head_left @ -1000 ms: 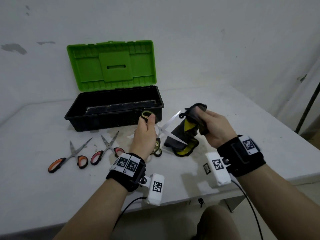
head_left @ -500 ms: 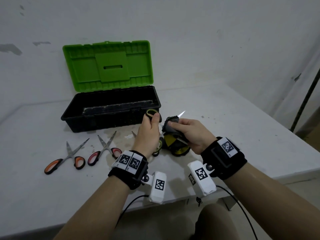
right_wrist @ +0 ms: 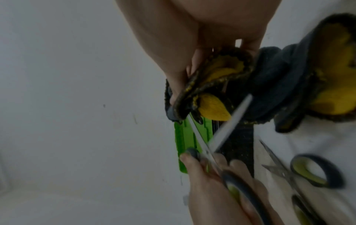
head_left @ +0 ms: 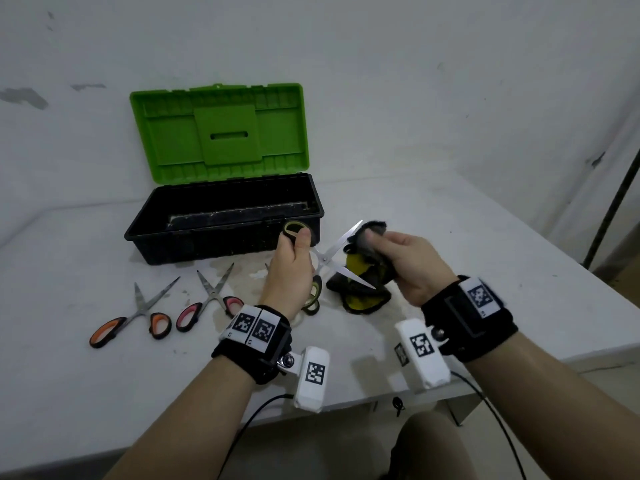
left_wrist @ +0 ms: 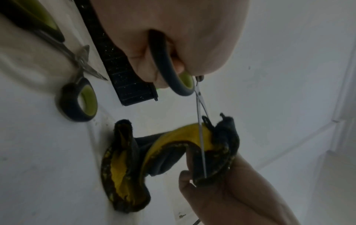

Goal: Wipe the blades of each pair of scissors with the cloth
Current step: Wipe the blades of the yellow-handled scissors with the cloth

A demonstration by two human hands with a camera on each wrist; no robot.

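The right hand is pinching a fold of the dark-and-yellow cloth around the upper blade of the green-handled scissors, near its tip. The left hand is gripping the handle loops, apparently holding the blades spread so each can be wiped singly. The cloth's tail is trailing onto the table. Wrist views are showing another green-handled pair lying there, nearly hidden from the head camera, which alone shows the orange-handled scissors and pink-handled scissors waiting before the open toolbox.
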